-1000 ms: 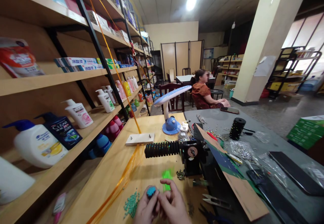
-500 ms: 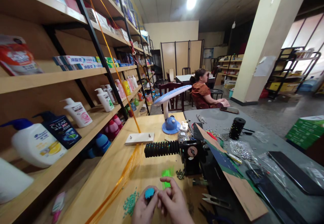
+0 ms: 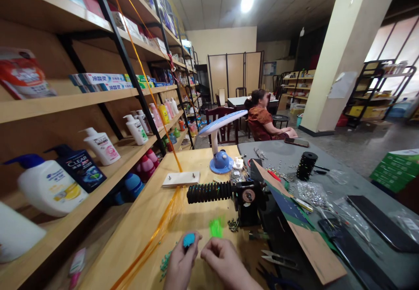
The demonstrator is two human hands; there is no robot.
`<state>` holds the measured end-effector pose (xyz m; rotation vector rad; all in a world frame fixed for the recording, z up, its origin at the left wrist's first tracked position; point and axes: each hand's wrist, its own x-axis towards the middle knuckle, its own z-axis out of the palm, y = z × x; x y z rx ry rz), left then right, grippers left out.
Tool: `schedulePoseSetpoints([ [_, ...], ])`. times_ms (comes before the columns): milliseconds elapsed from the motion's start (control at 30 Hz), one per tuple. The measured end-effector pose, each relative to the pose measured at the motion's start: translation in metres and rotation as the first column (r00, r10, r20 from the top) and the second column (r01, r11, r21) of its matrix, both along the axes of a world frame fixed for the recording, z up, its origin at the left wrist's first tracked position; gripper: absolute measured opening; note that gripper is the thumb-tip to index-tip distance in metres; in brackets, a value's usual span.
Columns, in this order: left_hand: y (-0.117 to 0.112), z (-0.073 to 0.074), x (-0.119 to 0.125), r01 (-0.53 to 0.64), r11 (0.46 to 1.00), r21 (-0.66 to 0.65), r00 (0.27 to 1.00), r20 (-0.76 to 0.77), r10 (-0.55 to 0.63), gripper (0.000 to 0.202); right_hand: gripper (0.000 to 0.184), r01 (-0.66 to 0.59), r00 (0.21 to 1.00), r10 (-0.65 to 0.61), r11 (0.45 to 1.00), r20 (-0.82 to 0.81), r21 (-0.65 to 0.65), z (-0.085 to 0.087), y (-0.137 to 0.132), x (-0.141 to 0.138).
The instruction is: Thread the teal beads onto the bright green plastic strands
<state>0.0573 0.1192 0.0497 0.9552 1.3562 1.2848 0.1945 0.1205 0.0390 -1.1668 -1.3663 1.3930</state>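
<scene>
My left hand (image 3: pixel 181 261) pinches a small bright-blue lump (image 3: pixel 189 239) between thumb and fingers; its kind does not show. Close beside it on the right, my right hand (image 3: pixel 224 257) has thumb and fingertips pressed together, and anything between them is too small to make out. Small teal pieces (image 3: pixel 165 264) lie on the wooden table to the left, partly covered by my left hand. Beyond my hands is a patch of bright green strands (image 3: pixel 216 227). A black ribbed roller (image 3: pixel 209 192) juts leftward from a black machine (image 3: pixel 248 202).
Orange strands (image 3: pixel 160 226) run under a white block (image 3: pixel 181 179). Thread snips (image 3: pixel 279 258) and dark-handled pliers (image 3: pixel 268 277) lie right of my hands. A blue lamp (image 3: pixel 221 161) stands behind the roller. Shelves of bottles line the left; a person (image 3: pixel 263 117) sits beyond the table.
Both hands have drawn apart slightly; the left has lifted the blue lump up and to the left. My right hand's raised index finger has curled in to a pinch.
</scene>
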Motion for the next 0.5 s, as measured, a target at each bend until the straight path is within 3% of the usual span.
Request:
schedulePoseSetpoints([
  [133,0.010,0.008,0.002,-0.041,0.999,0.003,0.991,0.130,0.041,0.073,0.022,-0.021,0.975,-0.002,0.995,0.224,0.101,0.005,-0.002,-0.011],
  [267,0.025,0.011,0.001,-0.153,0.987,-0.040,0.941,0.300,0.158,0.078,0.024,-0.024,0.952,-0.021,0.990,0.307,0.142,0.001,-0.006,-0.016],
  [367,0.037,0.015,-0.015,-0.236,0.972,-0.015,0.920,0.318,0.228,0.076,0.026,-0.029,0.986,0.024,0.999,0.163,0.027,-0.007,-0.006,-0.015],
  [500,0.034,0.014,-0.034,-0.155,0.986,-0.062,0.942,0.291,0.167,0.070,0.042,-0.037,0.983,0.016,0.993,-0.182,-0.114,-0.012,-0.001,-0.010],
])
